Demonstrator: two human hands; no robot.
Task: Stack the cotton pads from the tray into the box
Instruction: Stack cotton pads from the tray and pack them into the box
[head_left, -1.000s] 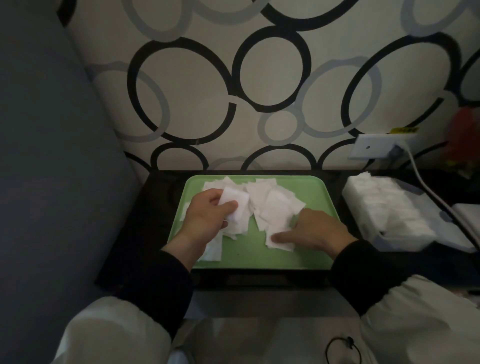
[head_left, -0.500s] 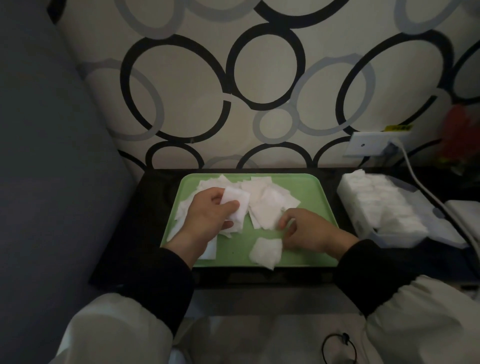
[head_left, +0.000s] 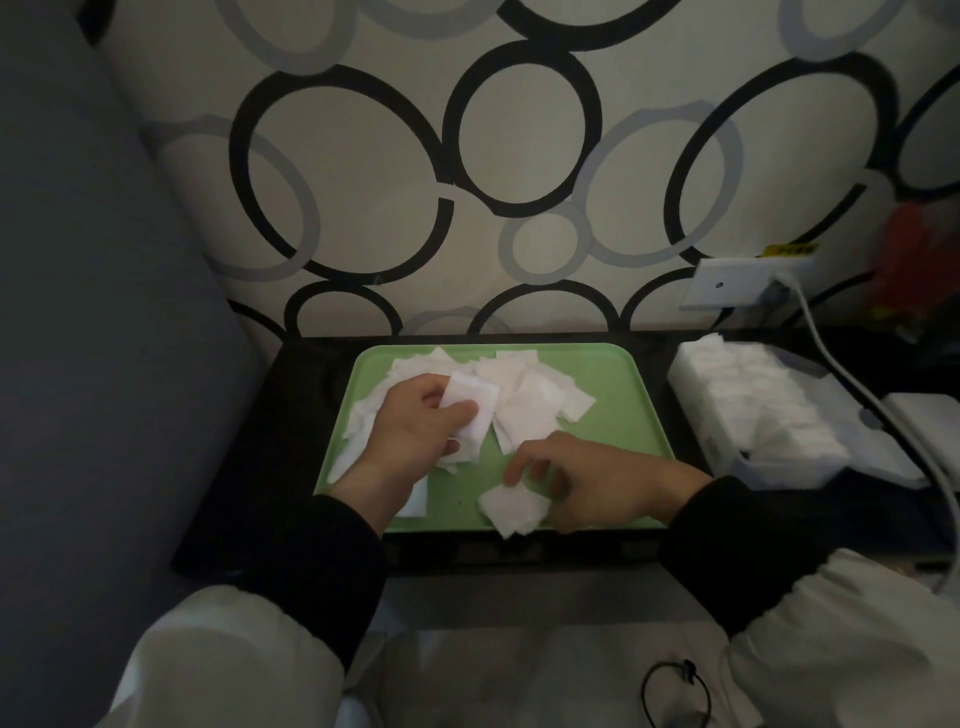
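Note:
A green tray (head_left: 623, 415) lies on the dark table with several white square cotton pads (head_left: 535, 400) scattered over its far half. My left hand (head_left: 415, 431) holds a small stack of pads (head_left: 475, 410) between thumb and fingers above the tray's left side. My right hand (head_left: 597, 483) hovers low over the tray's near edge, its fingertips pinching a single pad (head_left: 511, 512). To the right stands a clear box (head_left: 769, 415) filled with rows of white pads.
A white cable (head_left: 841, 384) runs from a wall socket (head_left: 732, 283) down past the box. A white device (head_left: 924, 421) lies at the far right. A grey padded surface (head_left: 104, 312) rises on the left. The patterned wall stands right behind the table.
My right hand pulled one pad out of the pile toward the tray's near edge and now pinches it there. The left hand kept its stack and barely moved.

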